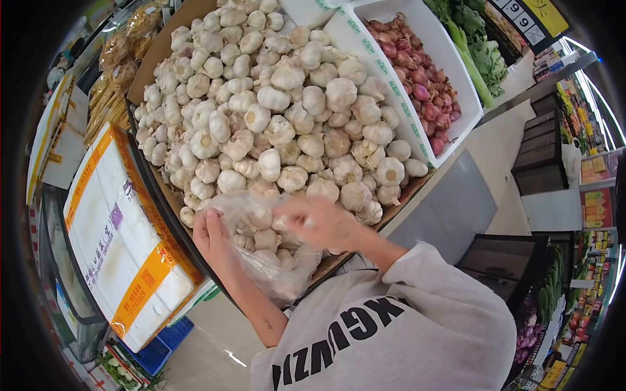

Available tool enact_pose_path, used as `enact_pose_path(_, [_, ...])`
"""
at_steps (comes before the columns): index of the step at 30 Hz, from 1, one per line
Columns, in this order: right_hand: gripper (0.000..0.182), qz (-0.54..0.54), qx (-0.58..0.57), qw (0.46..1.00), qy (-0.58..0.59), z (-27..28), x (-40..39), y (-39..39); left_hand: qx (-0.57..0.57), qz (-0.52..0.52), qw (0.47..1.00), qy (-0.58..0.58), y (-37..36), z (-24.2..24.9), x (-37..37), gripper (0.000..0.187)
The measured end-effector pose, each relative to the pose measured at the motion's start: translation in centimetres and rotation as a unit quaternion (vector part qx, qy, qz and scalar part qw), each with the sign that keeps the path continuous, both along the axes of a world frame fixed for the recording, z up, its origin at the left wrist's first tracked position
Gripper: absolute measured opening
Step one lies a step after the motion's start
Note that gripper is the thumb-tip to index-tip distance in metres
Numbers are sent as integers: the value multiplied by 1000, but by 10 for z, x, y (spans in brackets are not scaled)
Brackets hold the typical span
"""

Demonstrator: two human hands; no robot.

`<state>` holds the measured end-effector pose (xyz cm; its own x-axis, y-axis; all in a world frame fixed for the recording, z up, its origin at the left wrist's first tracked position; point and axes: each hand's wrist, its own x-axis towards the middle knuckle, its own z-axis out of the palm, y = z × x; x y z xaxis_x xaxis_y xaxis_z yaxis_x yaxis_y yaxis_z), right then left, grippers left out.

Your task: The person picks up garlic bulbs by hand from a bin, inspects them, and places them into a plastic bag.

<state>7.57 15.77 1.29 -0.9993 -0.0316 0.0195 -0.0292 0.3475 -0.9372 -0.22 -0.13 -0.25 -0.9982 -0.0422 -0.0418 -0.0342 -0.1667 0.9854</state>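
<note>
A big heap of white garlic bulbs [274,111] fills a brown cardboard tray [160,49]. At the heap's near edge hangs a clear plastic bag [274,267] with several bulbs inside. My left hand [212,238] grips the bag's left rim and holds it open. My right hand [323,225] is over the bag's mouth, blurred, fingers curled; whether it holds a bulb is not visible. My grey printed sleeve [417,306] fills the lower right.
A white foam box of red shallots [417,75] stands right of the garlic, with leafy greens [479,52] beyond. A white and orange foam box [120,234] lies at the left. Packaged goods [120,58] sit at the far left. Dark shelves and floor lie at the right.
</note>
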Motion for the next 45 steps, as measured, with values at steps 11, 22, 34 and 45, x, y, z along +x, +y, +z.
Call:
enact_pose_path(11, [35,-264,368,882,-127,-3,53,140,-6,-10,1000,10,6,10,8,19])
enact_pose_path(22, [50,-219,276,934,-56,-9,50,137,-3,-23,1000,6,1,6,7,18])
enact_pose_path(34, [39,13,33,994,-102,13,1,38,-1,-32,999,2,2,6,5,17])
enact_pose_path(45, [23,100,-321,935,-113,-1,-6,-2,5,0,1000,0,4,5,5,18])
